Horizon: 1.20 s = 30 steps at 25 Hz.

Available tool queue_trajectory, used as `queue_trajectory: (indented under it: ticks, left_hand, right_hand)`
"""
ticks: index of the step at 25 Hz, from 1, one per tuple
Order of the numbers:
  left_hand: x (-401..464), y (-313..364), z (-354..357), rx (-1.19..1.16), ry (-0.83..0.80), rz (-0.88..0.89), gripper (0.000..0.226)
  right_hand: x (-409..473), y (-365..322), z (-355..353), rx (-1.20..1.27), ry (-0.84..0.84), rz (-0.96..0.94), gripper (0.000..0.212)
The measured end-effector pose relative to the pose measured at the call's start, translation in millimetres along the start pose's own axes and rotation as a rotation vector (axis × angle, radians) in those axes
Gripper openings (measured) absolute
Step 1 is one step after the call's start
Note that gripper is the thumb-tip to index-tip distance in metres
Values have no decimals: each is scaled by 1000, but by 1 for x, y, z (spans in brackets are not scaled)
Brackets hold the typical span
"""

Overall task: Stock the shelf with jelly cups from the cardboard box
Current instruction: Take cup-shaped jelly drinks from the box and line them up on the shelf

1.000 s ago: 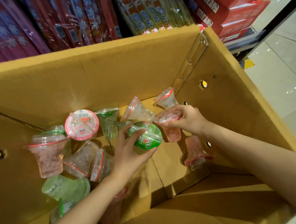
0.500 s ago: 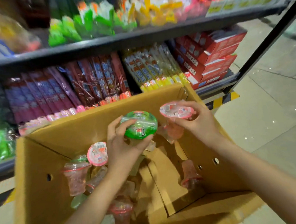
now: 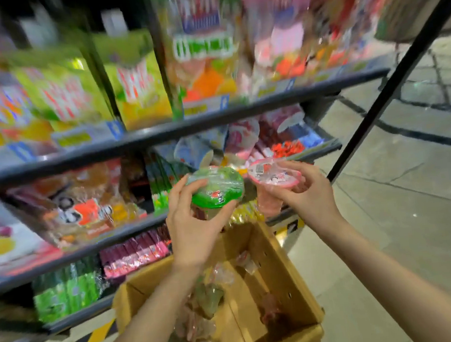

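above the cardboard box point(image 3: 287, 289), your left hand point(image 3: 194, 229) grips the green jelly cup point(image 3: 216, 187) and your right hand point(image 3: 309, 194) grips the pink jelly cup point(image 3: 274, 178); they look light and squishy, so hold the rims softly

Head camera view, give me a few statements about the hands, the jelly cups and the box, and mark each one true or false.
1. The left hand holds a green-lidded jelly cup. True.
2. The right hand is empty. False: it holds a pink-lidded jelly cup.
3. Both held cups are down inside the cardboard box. False: they are raised above it, in front of the shelves.
4. More jelly cups lie in the box. True.
5. The two held cups are stacked one on the other. False: they are side by side, one in each hand.
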State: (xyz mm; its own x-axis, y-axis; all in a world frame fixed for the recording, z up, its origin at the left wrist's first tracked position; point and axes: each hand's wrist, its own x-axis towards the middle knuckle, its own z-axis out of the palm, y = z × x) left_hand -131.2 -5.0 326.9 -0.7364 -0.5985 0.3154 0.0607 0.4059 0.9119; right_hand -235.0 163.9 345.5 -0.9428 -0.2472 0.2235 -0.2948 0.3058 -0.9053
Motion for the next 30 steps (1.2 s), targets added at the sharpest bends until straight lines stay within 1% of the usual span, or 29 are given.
queue_trajectory:
  ticks: [2,5,7,11,14,16,20,24,26,28,30]
  left_hand:
    - [25,59,-22,9,-1,55,47]
    - [54,143,-51,-16,10,117,48]
    - [78,195,-68,-35,14,175,47]
    - [118,278,-92,-102,50,243,44]
    - [149,330,-105,-136,83,355,46]
    - [168,353,-111,-170,84,406,50]
    - [198,389,-117,-234,83,472,51]
    - [224,421,-111,-264,105,521,46]
    - [236,436,-102,-270,109,550,43]
    - [249,451,-90,-247,145,569,41]
    - [265,463,-76,-222,192,572,41]
  right_hand:
    - [11,-63,-21,25,46,-30,43]
    - [18,-145,-47,147,125,-54,40]
    - [28,-196,-63,147,154,-87,40]
    - [50,-277,-85,194,210,-132,39]
    - [70,-333,-98,211,267,-205,37]
    - [82,-359,-106,229,287,-245,34]
    - [107,-398,-120,287,305,-309,46]
    - [135,-422,-133,340,303,-392,43]
    - [151,-431,-141,366,289,-432,46]
    - [173,-438,-152,370,280,-476,47]
    - [200,-444,-163,385,254,-506,41]
